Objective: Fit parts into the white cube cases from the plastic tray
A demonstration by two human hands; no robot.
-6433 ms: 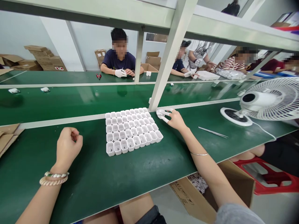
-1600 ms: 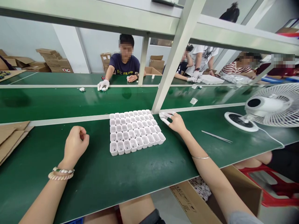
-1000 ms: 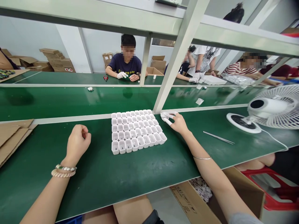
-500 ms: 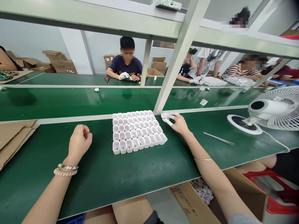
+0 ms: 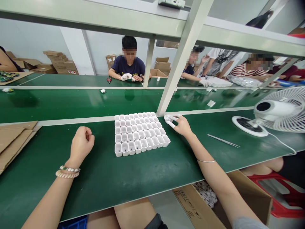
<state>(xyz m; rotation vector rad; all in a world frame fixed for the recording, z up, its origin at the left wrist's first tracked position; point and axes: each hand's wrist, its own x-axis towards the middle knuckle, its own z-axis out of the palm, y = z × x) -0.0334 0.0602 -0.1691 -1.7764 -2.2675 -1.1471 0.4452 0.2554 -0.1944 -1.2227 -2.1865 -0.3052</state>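
White open-topped plastic cups [image 5: 138, 146], small and squarish, stand upright in close rows on the green table [image 5: 133, 181]. Some of the front ones show a small dark mark or slot inside. My left hand [image 5: 82, 143] rests on the table left of the cups, apart from them, its fingers curled into a loose fist with nothing showing in it. White finger covers are on some fingers of my right hand [image 5: 182, 125], which lies just beyond the right back corner of the rows. Its fingertips come together at a crumpled white bit [image 5: 167, 117] whose kind I cannot make out.
Tweezers [image 5: 223, 140] and a white fan [image 5: 264, 109] lie to the right, flat cardboard [image 5: 16, 140] to the left. A slanted post [image 5: 175, 76] rises behind the cups. Beyond runs a green belt [image 5: 59, 101] carrying small white parts; co-workers sit across it. An open carton [image 5: 190, 206] stands below the table edge.
Both my hands and the cups stay in place. Small white parts on the belt have shifted to the right. A co-worker at the back right has raised a hand.
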